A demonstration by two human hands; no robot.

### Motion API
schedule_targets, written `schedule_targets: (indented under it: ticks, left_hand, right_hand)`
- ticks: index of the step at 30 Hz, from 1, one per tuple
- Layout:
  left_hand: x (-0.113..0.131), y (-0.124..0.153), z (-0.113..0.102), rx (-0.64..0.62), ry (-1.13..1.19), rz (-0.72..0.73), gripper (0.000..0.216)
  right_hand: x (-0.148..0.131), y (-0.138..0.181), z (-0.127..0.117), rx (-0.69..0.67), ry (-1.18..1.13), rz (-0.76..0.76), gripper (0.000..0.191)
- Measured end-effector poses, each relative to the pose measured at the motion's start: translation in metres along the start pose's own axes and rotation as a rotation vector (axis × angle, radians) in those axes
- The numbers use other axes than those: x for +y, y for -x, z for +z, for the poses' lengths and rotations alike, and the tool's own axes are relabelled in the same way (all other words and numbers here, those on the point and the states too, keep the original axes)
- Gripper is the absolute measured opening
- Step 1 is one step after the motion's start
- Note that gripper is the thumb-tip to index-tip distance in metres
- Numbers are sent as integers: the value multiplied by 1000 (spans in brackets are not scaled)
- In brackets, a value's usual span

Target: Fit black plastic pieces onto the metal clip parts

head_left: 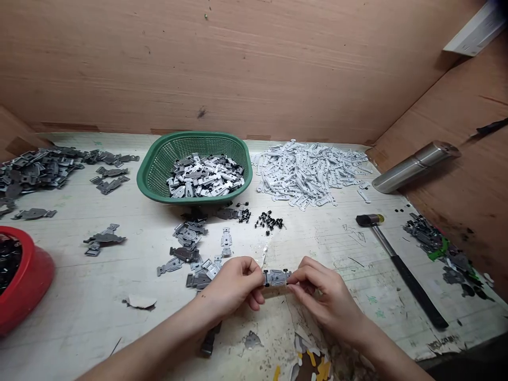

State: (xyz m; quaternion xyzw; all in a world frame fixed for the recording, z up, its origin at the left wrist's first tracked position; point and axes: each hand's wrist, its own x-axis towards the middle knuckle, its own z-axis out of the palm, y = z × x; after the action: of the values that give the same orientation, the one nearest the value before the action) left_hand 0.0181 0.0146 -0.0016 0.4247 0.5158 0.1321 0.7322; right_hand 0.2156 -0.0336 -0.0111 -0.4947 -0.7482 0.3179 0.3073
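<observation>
Low over the front middle of the table, a small grey toy car chassis (276, 277) with black pieces at its ends spans the gap between my hands. My left hand (237, 281) pinches its left end between thumb and fingers. At the opposite end, the thumb and forefinger of my right hand (327, 296) close on it. Just beyond lie loose small black parts (269, 221), perhaps wheels or axles. Several more grey chassis (188, 235) are scattered beyond and beside my left hand, one partly hidden behind it.
A green basket (148, 182) holds grey and white parts. White strips (309, 172) are heaped to its right, grey chassis (43, 169) far left. A red container (39, 270) stands at left. On the right are a hammer (408, 278), a metal cylinder (415, 166) and scrap pieces (432, 243).
</observation>
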Motion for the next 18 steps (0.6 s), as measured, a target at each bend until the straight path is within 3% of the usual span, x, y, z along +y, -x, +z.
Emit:
schedule_targets:
  ticks: [4, 8, 10, 13, 18]
  left_hand:
    - [1, 0, 0, 3, 0, -3, 11]
    - [2, -1, -1, -1, 4, -5, 12]
    - [1, -1, -2, -4, 12, 0, 13]
    - [1, -1, -4, -4, 15, 5, 14]
    - [2, -1, -4, -10, 23, -5, 15]
  right_hand:
    - [-3, 0, -2, 0, -15, 4, 8]
    - [6, -12, -22, 54, -30, 52, 5]
    - [24, -27, -37, 130, 123, 35, 9]
    - [58, -55, -59, 151, 605, -60, 13]
    - [93, -102, -77, 51, 820, -160, 22]
